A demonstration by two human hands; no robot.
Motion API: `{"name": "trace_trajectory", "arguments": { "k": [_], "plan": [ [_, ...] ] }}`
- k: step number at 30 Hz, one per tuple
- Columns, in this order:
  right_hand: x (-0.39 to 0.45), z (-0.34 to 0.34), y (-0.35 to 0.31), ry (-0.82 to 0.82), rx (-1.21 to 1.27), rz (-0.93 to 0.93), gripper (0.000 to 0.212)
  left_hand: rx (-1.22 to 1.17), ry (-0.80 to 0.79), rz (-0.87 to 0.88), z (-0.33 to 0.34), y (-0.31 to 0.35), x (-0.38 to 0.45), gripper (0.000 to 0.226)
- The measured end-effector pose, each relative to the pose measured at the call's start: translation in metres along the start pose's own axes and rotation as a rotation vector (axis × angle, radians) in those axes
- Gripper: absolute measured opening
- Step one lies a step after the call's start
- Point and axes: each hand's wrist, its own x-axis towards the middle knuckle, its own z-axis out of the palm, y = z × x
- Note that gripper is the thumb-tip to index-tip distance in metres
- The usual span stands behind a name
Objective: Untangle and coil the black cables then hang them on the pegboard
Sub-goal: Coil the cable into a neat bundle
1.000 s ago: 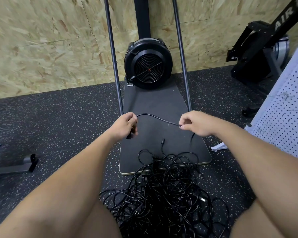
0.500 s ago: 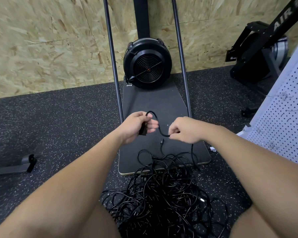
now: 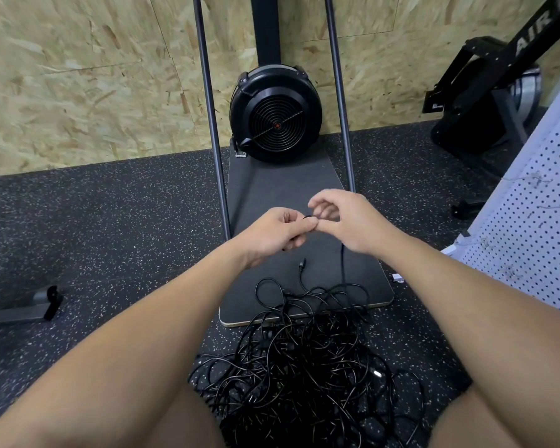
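Nearest the camera, between the person's knees, the pile of black cables point(image 3: 304, 376) lies in a dense snarl on the speckled rubber floor point(image 3: 104, 227), its far edge spilling onto the dark board point(image 3: 272, 192) of the exercise machine. One loose plug end point(image 3: 302, 264) rests on that board, apart from the hands. A single strand point(image 3: 342, 263) rises from the heap up to the right hand point(image 3: 346, 221).

Above the board the two hands meet, fingertips touching. The left hand point(image 3: 272, 236) is curled around the cable's end and a first small loop, pinching a black bit between thumb and forefinger. The right hand pinches the same cable beside it, its upper fingers loosely arched.

Beyond them stand the round black fan housing point(image 3: 275, 114) and two upright rails against the chipboard wall. The white pegboard point(image 3: 537, 234) leans at the right edge, with no coil on the part that shows.

The risk, as I judge it, lies in the strand running back into the heap: pulling more length could drag knots tight or lift the whole tangle, and a loop held only by fingertips could slip and spring open.

A second ago the hands were well apart with a short span of cable stretched between them; half a second ago they were closing with the cable bowed upward. Now they touch, and the span is folded into the left hand's grip.
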Motion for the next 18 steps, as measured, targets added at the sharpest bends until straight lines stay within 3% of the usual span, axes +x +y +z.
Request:
{"name": "trace_trajectory", "arguments": {
  "k": [5,9,11,15,18],
  "plan": [
    [-0.002,0.001,0.019,-0.206,0.015,0.269,0.082,-0.093,0.07,-0.024,-0.002,-0.003,0.002,0.029],
    [-0.01,0.01,0.034,-0.434,-0.057,0.494,0.105,-0.224,0.105,-0.01,-0.003,0.003,0.003,0.038],
    [-0.011,0.019,0.037,-0.523,-0.141,0.558,0.094,-0.289,0.144,0.004,-0.006,0.004,0.007,0.036],
    [-0.008,0.042,0.037,-0.626,-0.165,0.506,0.017,-0.391,0.212,-0.014,-0.01,-0.001,0.012,0.043],
    [-0.003,0.047,0.021,-0.659,-0.304,0.372,0.022,-0.457,0.196,-0.044,-0.014,-0.002,0.011,0.031]
  ]
}}
